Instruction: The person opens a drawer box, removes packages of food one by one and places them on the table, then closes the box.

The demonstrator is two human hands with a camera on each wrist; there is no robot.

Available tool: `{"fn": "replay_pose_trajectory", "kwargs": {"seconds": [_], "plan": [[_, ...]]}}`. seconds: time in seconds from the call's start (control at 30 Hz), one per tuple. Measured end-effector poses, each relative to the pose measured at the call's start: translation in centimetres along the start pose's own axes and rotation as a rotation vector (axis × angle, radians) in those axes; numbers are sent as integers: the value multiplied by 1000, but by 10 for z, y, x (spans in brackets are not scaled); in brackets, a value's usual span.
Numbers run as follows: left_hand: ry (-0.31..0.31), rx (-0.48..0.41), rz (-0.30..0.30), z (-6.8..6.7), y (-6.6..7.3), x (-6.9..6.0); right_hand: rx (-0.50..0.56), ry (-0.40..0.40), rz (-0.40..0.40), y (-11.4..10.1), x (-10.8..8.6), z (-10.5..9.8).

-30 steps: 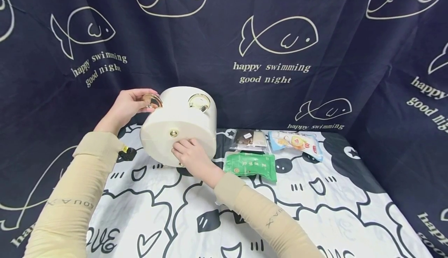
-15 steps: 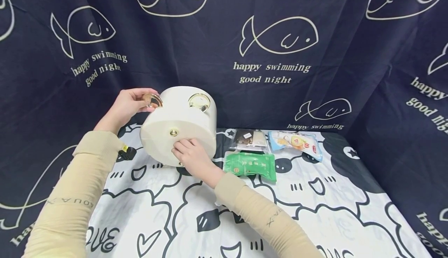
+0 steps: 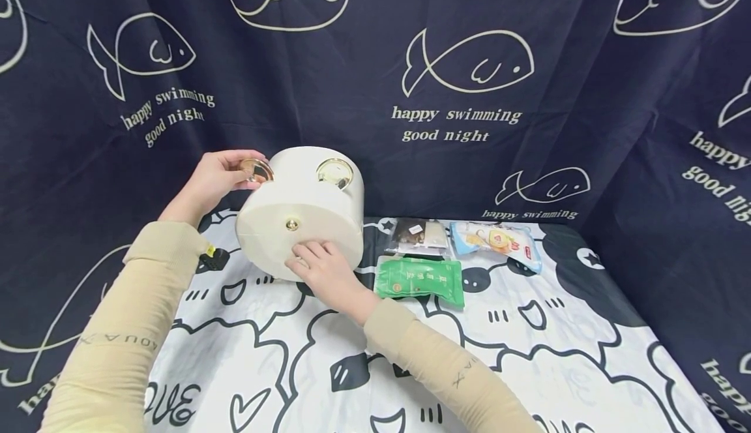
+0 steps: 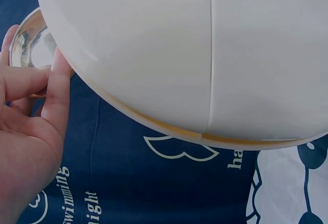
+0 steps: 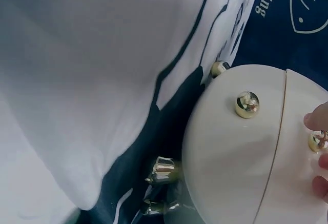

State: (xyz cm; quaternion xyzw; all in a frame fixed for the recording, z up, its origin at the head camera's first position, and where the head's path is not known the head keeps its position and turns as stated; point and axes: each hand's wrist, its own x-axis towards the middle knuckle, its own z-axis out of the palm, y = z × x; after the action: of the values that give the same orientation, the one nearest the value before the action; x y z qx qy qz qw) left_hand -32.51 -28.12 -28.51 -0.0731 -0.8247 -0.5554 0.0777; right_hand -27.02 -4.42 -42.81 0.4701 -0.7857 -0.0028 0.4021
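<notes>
A white drum-shaped box [image 3: 276, 244] stands tilted on the table in the head view, its front split by a seam. Two gold round ears sit on top; my left hand [image 3: 214, 179] pinches the left gold ear [image 4: 38, 44] between thumb and fingers. The right gold ear [image 3: 334, 173] stands free. My right hand [image 3: 331, 276] lies at the front's lower right. In the right wrist view its fingertips curl round a gold knob [image 5: 319, 141], while another gold knob [image 5: 247, 104] shows bare across the seam. Most of that hand is outside the right wrist view.
Right of the box lie a green packet [image 3: 419, 280], a clear packet with dark and pale contents [image 3: 418, 234] and a light blue snack packet [image 3: 495, 242]. A small black object [image 3: 214, 259] is by the left wrist. A dark printed curtain [image 3: 469, 159] hangs behind.
My right hand has shifted slightly down on the box front, and its fingers have changed position. The left hand keeps its grip on the ear; the box and packets stay put.
</notes>
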Motion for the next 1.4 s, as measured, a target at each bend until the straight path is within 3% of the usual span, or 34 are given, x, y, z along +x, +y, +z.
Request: {"fn": "replay_pose_trajectory", "kwargs": {"seconds": [0.27, 0.53, 0.9, 1.4], "plan": [[4, 10, -2, 1, 1, 1, 4, -54, -87, -7, -8, 4], [-7, -8, 15, 0, 1, 0, -128, -49, -142, -8, -8, 17], [-15, -19, 21, 2, 2, 0, -189, -116, -187, -8, -7, 23], [-10, -22, 22, 0, -1, 1, -275, -106, -295, -4, -11, 41]]}}
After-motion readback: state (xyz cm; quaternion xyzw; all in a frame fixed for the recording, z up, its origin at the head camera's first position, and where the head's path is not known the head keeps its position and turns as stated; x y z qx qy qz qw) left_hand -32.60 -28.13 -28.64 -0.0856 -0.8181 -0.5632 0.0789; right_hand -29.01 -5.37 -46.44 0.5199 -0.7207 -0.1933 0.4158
